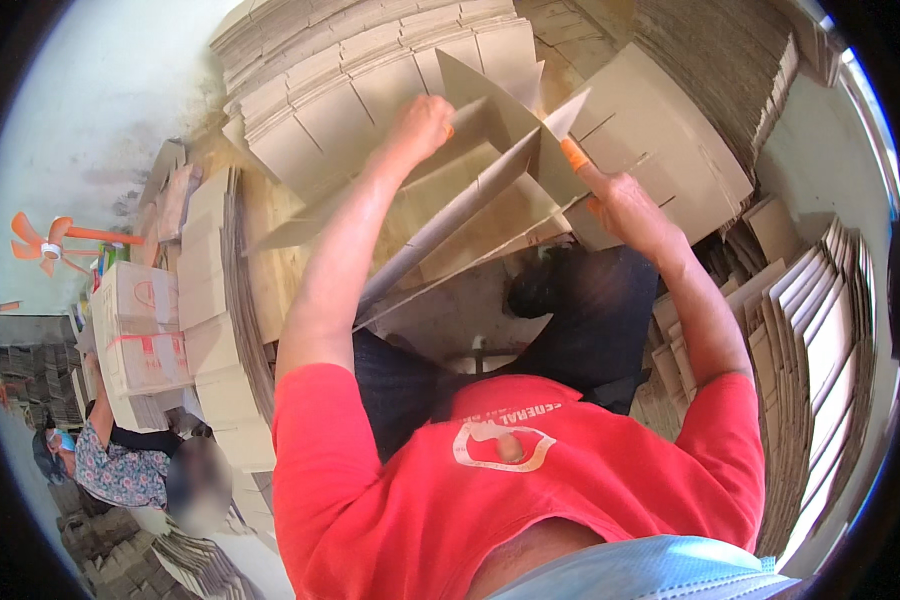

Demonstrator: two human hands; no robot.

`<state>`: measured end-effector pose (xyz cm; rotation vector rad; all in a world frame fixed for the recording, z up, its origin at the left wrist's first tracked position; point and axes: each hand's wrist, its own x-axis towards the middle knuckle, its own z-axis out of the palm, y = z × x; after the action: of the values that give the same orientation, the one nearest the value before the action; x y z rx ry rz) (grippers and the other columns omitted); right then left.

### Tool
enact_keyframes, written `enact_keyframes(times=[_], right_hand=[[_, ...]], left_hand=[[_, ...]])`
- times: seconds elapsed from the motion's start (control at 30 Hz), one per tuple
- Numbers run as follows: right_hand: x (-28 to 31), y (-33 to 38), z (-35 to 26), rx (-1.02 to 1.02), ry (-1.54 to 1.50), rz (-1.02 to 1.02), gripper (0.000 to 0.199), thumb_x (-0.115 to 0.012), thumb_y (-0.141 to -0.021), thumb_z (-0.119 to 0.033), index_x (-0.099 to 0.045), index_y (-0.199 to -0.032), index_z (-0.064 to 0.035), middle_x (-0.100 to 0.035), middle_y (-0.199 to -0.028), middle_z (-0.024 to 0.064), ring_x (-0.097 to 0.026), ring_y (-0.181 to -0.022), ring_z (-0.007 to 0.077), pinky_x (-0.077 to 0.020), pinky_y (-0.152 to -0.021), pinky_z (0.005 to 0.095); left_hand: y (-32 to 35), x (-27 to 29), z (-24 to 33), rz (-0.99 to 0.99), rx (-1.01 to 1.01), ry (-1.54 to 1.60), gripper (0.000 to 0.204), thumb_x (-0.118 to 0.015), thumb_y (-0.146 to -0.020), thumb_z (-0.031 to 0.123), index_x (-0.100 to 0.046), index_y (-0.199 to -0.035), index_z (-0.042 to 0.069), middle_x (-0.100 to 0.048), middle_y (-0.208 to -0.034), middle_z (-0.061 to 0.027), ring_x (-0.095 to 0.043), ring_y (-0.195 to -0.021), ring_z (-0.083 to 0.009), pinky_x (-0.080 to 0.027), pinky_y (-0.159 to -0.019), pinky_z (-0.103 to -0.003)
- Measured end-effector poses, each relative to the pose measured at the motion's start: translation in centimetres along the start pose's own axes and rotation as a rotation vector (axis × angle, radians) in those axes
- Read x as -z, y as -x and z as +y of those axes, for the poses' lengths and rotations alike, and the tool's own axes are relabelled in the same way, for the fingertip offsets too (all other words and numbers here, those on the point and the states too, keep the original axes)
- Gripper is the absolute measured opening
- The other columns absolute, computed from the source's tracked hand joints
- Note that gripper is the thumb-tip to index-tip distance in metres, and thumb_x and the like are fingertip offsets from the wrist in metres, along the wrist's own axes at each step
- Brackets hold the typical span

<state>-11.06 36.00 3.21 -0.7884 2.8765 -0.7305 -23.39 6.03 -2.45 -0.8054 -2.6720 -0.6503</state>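
Note:
Strips of brown cardboard divider [455, 215] stand on edge and cross each other on a wooden surface in front of me. My left hand [422, 132] is closed in a fist at the far edge of the divider, with an orange finger cover showing by the thumb. The exact grip is partly hidden behind the fingers. On the right, my right hand [615, 195] pinches the divider near where the strips cross. Its index finger points along the cardboard, and orange covers show on its fingertips. A curved upright panel [485, 85] rises between the two hands.
Stacked flat cardboard sheets [370, 95] lie beyond my left hand. More sheets [660, 140] lie beside my right hand. Further stacks [820, 320] lean at the right. At left stand a carton [145, 330], an orange fan [45, 243] and a person in a patterned top [120, 465].

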Motion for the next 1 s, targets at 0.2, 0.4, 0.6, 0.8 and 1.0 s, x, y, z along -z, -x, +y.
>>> enact_keyframes(times=[0.2,0.4,0.6,0.8,1.0], right_hand=[[1.3,-1.1,0.7,0.084,0.145,0.032,0.078,-0.054,-0.070,0.008,-0.036,-0.142,-0.0142,-0.061,-0.074,0.0205,-0.061,-0.068,0.0350,-0.0486,-0.065,0.0426],[0.4,-2.4,3.9,0.115,0.153,0.033,0.077,-0.057,-0.071,0.005,-0.039,-0.142,-0.0201,-0.062,-0.073,0.0178,-0.062,-0.069,0.0341,-0.0494,-0.066,0.0424],[-0.9,-2.2,6.7,0.107,0.185,0.127,0.076,-0.055,-0.073,0.009,-0.040,-0.141,-0.0193,-0.060,-0.076,0.0185,-0.058,-0.065,0.0349,-0.0475,-0.064,0.0411],[0.2,-2.6,7.0,0.121,0.120,0.020,0.067,-0.065,-0.079,-0.007,-0.040,-0.141,-0.0158,-0.064,-0.099,0.0180,-0.062,-0.077,0.0339,-0.0501,-0.071,0.0382],[5.4,-1.2,12.0,-0.442,-0.102,0.301,0.070,-0.073,-0.079,-0.029,-0.041,-0.138,-0.0140,-0.059,-0.118,0.0166,-0.059,-0.105,0.0292,-0.0481,-0.085,0.0389]], left_hand=[[-0.4,2.6,-0.8,-0.204,0.164,-0.050,0.019,-0.069,-0.073,0.007,-0.055,-0.069,-0.006,-0.057,-0.067,-0.0232,-0.058,-0.069,-0.0397,-0.046,-0.063,-0.046],[2.8,4.8,1.3,0.370,-0.111,-0.089,0.047,-0.077,-0.071,0.033,-0.048,-0.060,-0.003,-0.051,-0.062,-0.0217,-0.054,-0.061,-0.0352,-0.042,-0.059,-0.045],[12.4,11.1,15.0,-0.385,0.119,0.118,0.062,-0.075,-0.062,0.061,-0.062,-0.071,0.001,-0.059,-0.073,-0.0180,-0.058,-0.075,-0.0353,-0.048,-0.068,-0.043],[17.7,7.3,12.2,-0.501,0.339,-0.063,0.028,-0.073,-0.073,0.028,-0.064,-0.078,0.002,-0.063,-0.077,-0.0155,-0.059,-0.086,-0.0361,-0.048,-0.076,-0.043],[15.3,7.9,7.3,-0.219,0.306,-0.096,0.018,-0.074,-0.070,0.015,-0.065,-0.078,0.001,-0.064,-0.076,-0.0133,-0.060,-0.092,-0.0333,-0.044,-0.083,-0.042]])
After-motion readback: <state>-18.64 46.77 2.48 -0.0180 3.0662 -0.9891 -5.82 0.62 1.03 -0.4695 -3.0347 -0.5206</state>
